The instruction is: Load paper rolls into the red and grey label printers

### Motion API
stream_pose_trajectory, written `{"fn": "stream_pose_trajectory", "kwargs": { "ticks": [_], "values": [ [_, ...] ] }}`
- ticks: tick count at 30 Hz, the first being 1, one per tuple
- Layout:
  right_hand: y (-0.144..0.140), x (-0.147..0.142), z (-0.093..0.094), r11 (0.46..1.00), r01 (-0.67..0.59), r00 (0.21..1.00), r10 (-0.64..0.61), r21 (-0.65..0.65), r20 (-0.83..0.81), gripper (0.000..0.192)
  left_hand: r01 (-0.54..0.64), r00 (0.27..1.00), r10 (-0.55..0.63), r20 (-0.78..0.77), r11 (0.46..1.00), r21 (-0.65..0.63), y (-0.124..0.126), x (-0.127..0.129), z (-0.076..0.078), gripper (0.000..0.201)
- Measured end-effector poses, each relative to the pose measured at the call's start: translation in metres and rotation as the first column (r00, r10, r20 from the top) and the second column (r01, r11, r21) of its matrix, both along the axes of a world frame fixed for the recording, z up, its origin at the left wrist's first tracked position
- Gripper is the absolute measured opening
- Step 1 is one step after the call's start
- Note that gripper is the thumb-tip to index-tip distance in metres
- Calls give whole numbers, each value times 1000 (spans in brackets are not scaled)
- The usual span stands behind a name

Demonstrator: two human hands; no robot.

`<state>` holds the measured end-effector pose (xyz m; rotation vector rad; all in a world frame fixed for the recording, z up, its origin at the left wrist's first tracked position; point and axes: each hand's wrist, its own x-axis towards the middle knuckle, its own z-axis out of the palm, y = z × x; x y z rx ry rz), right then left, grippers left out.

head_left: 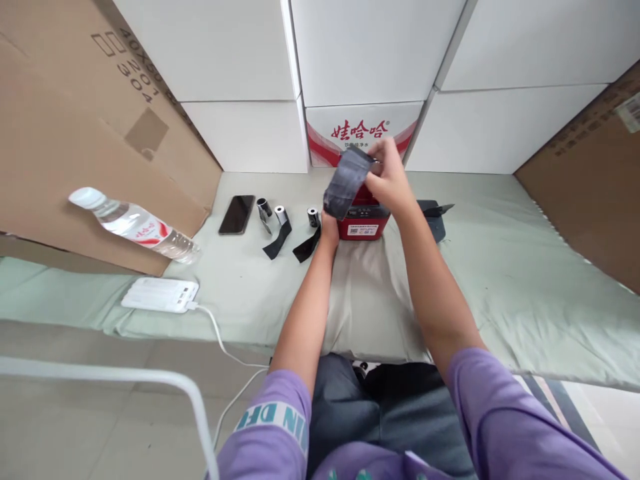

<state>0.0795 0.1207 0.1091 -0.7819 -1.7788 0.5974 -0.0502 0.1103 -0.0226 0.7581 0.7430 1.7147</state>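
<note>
My right hand is closed, its thumb and fingers pinching the upper edge of a black paper strip. The strip hangs slanted above a red box-shaped device, which has a dark front panel and a white label. My left hand is at the device's left side, under the lower end of the strip. Its fingers are hidden, so I cannot tell their grip. Left of it stand several small rolls; one roll is beside a black tail lying on the cloth. Past my right forearm rests a dark grey object, partly covered.
A phone, a water bottle and a white power bank with a cable lie on the left of the green cloth. White boxes stack behind. Cardboard boxes flank both sides.
</note>
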Motion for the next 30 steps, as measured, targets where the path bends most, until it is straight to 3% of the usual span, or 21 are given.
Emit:
{"fn": "stream_pose_trajectory", "kwargs": {
  "ticks": [3, 6, 11, 14, 17, 21, 30],
  "values": [
    [14, 31, -19, 996, -10, 997, 3, -84, -76, 33, -65, 997, 69, -43, 994, 83, 3, -3, -3, 38],
    [22, 41, -30, 978, -42, 991, 15, -202, -133, 39, -68, 993, 78, -91, 991, 111, 2, -5, -3, 35],
    [24, 34, -26, 906, -114, 952, -18, -408, -305, 43, -56, 990, 73, -119, 988, 141, -4, -6, 2, 37],
    [20, 27, -21, 852, -200, 902, -33, -484, -430, 53, -59, 988, 79, -136, 988, 146, -7, -6, 5, 36],
    [15, 23, -18, 816, -198, 875, -102, -542, -473, 62, -60, 985, 81, -154, 989, 137, -9, -6, 6, 36],
    [11, 23, -17, 831, -117, 876, -171, -544, -450, 63, -62, 982, 83, -167, 990, 129, -10, -7, 7, 38],
    [13, 26, -21, 861, -36, 915, -175, -507, -362, 50, -73, 978, 89, -189, 993, 92, -10, -6, 9, 38]
  ]
}}
